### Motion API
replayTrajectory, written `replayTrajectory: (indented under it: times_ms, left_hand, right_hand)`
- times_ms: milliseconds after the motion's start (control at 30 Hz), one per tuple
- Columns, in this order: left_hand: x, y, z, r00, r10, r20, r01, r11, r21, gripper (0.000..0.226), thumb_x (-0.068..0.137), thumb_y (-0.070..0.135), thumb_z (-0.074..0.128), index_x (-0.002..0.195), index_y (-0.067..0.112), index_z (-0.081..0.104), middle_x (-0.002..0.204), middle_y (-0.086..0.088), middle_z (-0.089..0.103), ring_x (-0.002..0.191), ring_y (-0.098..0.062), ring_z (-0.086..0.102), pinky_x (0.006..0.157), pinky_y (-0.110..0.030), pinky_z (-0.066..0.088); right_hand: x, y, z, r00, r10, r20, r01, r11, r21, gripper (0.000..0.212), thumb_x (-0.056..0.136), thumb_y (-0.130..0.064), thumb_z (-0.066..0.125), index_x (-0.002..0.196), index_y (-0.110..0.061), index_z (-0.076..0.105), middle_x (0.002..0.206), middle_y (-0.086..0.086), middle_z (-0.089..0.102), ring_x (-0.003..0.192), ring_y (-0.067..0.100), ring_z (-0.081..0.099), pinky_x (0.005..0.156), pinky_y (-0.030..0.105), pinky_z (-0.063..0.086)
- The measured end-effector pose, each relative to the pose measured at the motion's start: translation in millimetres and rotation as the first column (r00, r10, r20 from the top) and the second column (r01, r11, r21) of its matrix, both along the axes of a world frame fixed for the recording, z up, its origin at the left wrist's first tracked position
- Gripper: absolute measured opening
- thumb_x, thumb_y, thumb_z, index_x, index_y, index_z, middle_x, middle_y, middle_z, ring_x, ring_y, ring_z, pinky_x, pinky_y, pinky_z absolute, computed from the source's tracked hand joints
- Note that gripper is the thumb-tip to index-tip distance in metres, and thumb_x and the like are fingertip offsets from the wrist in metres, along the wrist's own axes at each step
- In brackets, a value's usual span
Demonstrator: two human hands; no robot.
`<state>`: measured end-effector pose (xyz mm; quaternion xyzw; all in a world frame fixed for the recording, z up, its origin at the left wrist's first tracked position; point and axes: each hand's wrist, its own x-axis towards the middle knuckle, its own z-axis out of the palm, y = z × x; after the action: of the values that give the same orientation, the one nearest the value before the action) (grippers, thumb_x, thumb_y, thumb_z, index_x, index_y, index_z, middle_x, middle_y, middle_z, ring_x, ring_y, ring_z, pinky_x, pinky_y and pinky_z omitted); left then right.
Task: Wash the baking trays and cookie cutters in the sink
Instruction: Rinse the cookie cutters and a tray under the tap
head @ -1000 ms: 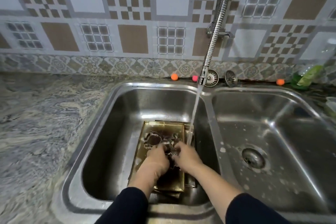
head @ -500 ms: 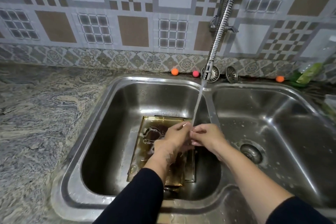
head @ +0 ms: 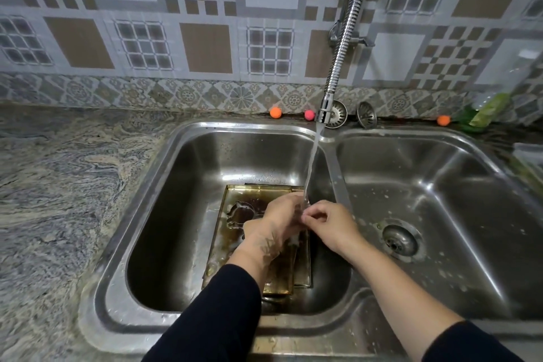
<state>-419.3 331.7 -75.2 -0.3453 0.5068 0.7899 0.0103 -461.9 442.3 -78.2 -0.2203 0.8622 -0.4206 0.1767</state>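
Head view, left to right: a swirled grey and cream stone counter (head: 58, 185) runs to a steel double sink (head: 123, 288) set against a wall of patterned tiles (head: 205, 47) in brown, white and grey, with a floral border strip along its foot. In the left basin (head: 182, 173) lie stacked brass-coloured baking trays (head: 219, 247), stained dark, and on the top tray rests a cookie cutter (head: 239, 214) (an animal outline, as far as it can be made out). Above the trays the left hand (head: 277, 222) and right hand (head: 329, 223) meet under the water stream (head: 312, 161), both with fingers curled and fingertips pinched together; something small may be held between them, but what it is cannot be told. Dark sleeves cover both forearms near the bottom edge. The stream falls from a coiled metal tap hose (head: 343, 38) hanging over the divider. On the ledge behind sit 2 orange balls (head: 275, 112), 1 pink ball (head: 309, 115) and 2 metal strainer plugs (head: 366, 114). The right basin (head: 440, 185) is flecked with suds around its drain (head: 400, 239). A green bottle (head: 484, 113) stands at the far right.
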Motion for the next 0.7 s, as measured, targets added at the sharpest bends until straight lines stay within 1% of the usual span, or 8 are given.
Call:
replayTrajectory:
  times_ms: [100,233,300,400,467,533,633,700]
  left_hand:
    - [1,-1,-3,0.998,0.063,-0.012,-0.063,0.998,-0.005,0.026,0.099,0.013,0.041,0.101,0.005,0.065,0.082,-0.01,0.064,0.063,-0.016,0.063,0.05,-0.021,0.051]
    - [7,-2,-7,0.993,0.119,0.005,-0.119,0.993,-0.007,0.029,0.101,0.016,0.04,0.112,0.009,0.065,0.097,-0.013,0.071,0.069,-0.018,0.067,0.059,-0.028,0.056]
    - [9,1,-8,0.993,0.119,-0.023,-0.119,0.992,-0.038,0.027,0.101,0.015,0.042,0.111,0.009,0.066,0.099,-0.015,0.071,0.075,-0.021,0.069,0.065,-0.031,0.058]
    - [10,6,-9,0.995,0.09,-0.039,-0.094,0.986,-0.14,0.026,0.101,0.016,0.043,0.108,0.009,0.067,0.102,-0.016,0.069,0.083,-0.026,0.069,0.076,-0.038,0.059]
    - [11,6,-10,0.997,0.076,-0.029,-0.081,0.972,-0.219,0.025,0.1,0.017,0.045,0.102,0.012,0.069,0.097,-0.013,0.069,0.078,-0.023,0.068,0.077,-0.04,0.059]
    - [15,2,-9,0.996,0.083,-0.018,-0.085,0.962,-0.26,0.024,0.1,0.018,0.045,0.099,0.016,0.069,0.093,-0.009,0.069,0.074,-0.019,0.067,0.075,-0.037,0.06]
    - [22,-6,-5,0.995,0.094,-0.032,-0.099,0.966,-0.238,0.024,0.101,0.016,0.044,0.109,0.015,0.066,0.093,-0.004,0.068,0.074,-0.018,0.068,0.067,-0.029,0.06]
    - [27,-7,-2,0.996,0.072,-0.045,-0.08,0.972,-0.222,0.024,0.1,0.014,0.044,0.109,0.016,0.066,0.092,-0.002,0.068,0.072,-0.015,0.068,0.068,-0.028,0.06]
  right_hand:
    - [0,-1,5,0.998,0.014,-0.061,-0.014,1.0,-0.009,0.015,0.079,-0.018,0.076,0.073,-0.029,0.067,0.088,-0.008,0.068,0.075,0.007,0.064,0.073,0.018,0.05]
    - [-6,-5,3,0.996,-0.085,-0.025,0.082,0.993,-0.088,0.008,0.085,-0.022,0.068,0.085,-0.027,0.063,0.09,-0.001,0.068,0.07,0.014,0.068,0.072,0.038,0.058]
    - [-9,-11,2,0.993,-0.111,-0.029,0.111,0.994,0.002,0.012,0.086,-0.016,0.065,0.089,-0.027,0.06,0.092,0.003,0.067,0.066,0.016,0.067,0.068,0.035,0.059]
    - [-12,-22,7,0.99,-0.137,-0.045,0.141,0.985,0.104,0.021,0.085,-0.007,0.063,0.07,-0.022,0.062,0.076,0.004,0.07,0.053,0.015,0.064,0.052,0.027,0.055]
    - [-13,-29,10,0.986,-0.143,-0.088,0.156,0.975,0.156,0.025,0.082,-0.007,0.061,0.061,-0.021,0.064,0.075,0.003,0.07,0.062,0.02,0.067,0.057,0.03,0.057]
    - [-13,-34,11,0.988,-0.124,-0.09,0.14,0.972,0.19,0.019,0.08,-0.011,0.059,0.065,-0.018,0.069,0.078,0.003,0.071,0.069,0.021,0.068,0.067,0.033,0.059]
    - [-10,-30,11,0.996,-0.061,0.065,0.054,0.994,0.094,0.013,0.085,-0.01,0.064,0.078,-0.018,0.071,0.078,0.005,0.072,0.061,0.018,0.064,0.067,0.034,0.059]
    - [-7,-22,13,0.992,-0.01,0.129,0.008,1.0,0.02,0.011,0.087,-0.008,0.065,0.091,-0.016,0.072,0.081,0.005,0.072,0.061,0.015,0.063,0.068,0.033,0.058]
